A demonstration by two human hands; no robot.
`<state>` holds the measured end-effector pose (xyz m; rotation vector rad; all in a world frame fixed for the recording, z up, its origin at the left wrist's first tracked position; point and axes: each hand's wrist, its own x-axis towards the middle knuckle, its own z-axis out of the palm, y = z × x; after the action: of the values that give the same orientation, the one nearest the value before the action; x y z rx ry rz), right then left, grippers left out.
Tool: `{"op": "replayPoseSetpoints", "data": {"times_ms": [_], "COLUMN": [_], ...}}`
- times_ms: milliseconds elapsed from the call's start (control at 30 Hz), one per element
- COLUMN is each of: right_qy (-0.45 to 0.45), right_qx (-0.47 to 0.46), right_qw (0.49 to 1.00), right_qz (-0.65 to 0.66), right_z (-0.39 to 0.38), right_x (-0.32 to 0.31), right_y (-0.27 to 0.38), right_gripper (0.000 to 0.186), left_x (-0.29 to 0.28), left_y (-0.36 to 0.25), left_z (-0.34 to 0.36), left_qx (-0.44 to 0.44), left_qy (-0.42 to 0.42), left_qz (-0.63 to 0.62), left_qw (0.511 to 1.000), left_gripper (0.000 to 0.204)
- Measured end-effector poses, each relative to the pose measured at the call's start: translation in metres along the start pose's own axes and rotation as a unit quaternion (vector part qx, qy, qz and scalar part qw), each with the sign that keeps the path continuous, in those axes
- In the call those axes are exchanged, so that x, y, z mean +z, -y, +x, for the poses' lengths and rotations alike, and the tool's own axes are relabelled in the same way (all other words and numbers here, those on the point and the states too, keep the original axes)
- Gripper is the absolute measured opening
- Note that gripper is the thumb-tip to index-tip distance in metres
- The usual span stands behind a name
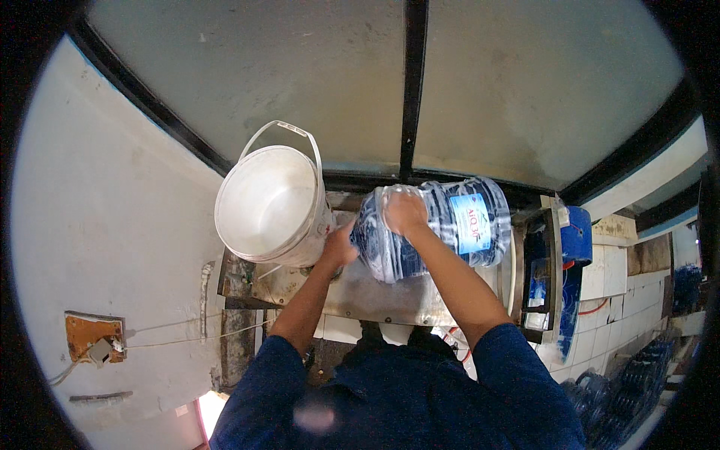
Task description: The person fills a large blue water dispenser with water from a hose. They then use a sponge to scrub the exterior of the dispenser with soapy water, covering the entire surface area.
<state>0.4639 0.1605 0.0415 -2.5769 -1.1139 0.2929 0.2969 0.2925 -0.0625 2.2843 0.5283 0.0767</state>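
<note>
A large clear water bottle (435, 232) with a blue-and-white label lies on its side on the worn metal counter (375, 296). White suds streak its ribbed surface. My right hand (406, 212) presses on the upper side of the bottle with its fingers bent. Whatever lies under that palm is blurred, with white around it. At the bottle's left end is my left hand (341, 245), closed around what looks like its neck, which the hand mostly hides. Just left of this hand stands a white bucket (322, 217), tilted toward me, its handle raised.
Behind the counter rise frosted panes (300, 75) in black frames. A blue barrel (575, 234) stands to the right, past a dark metal frame. Several clear bottles (630, 390) lie at the lower right. Cables run from a brown wall board (95, 330) on the left.
</note>
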Motion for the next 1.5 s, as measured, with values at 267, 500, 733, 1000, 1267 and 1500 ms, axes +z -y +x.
{"op": "replayPoseSetpoints", "data": {"times_ms": [267, 500, 733, 1000, 1267, 1500], "right_qy": [-0.114, -0.210, 0.034, -0.237, -0.220, -0.085], "right_qx": [-0.087, -0.216, 0.050, -0.139, 0.043, -0.045], "right_qw": [0.987, 0.947, 0.998, 0.961, 0.967, 0.995], "right_qz": [-0.074, -0.109, 0.005, -0.013, -0.123, -0.021], "right_z": [-0.031, -0.140, 0.018, -0.086, -0.015, 0.019], "right_x": [0.060, 0.040, -0.022, 0.040, 0.000, -0.002], "right_y": [-0.038, -0.110, -0.090, -0.092, -0.139, -0.104], "right_gripper": [0.038, 0.058, 0.038, 0.048, 0.053, 0.037], "left_x": [0.041, 0.028, 0.028, 0.022, 0.029, 0.024], "left_y": [-0.093, -0.114, -0.114, -0.109, -0.108, -0.112], "left_z": [0.057, 0.067, 0.068, 0.093, 0.084, 0.088], "left_qx": [-0.026, -0.050, -0.035, -0.083, -0.055, -0.086], "left_qy": [-0.175, -0.166, -0.182, -0.180, -0.181, -0.189], "left_qz": [-0.002, 0.122, 0.103, 0.075, 0.088, 0.065], "left_qw": [0.984, 0.977, 0.977, 0.977, 0.978, 0.976], "left_gripper": [0.060, 0.066, 0.060, 0.054, 0.053, 0.049]}}
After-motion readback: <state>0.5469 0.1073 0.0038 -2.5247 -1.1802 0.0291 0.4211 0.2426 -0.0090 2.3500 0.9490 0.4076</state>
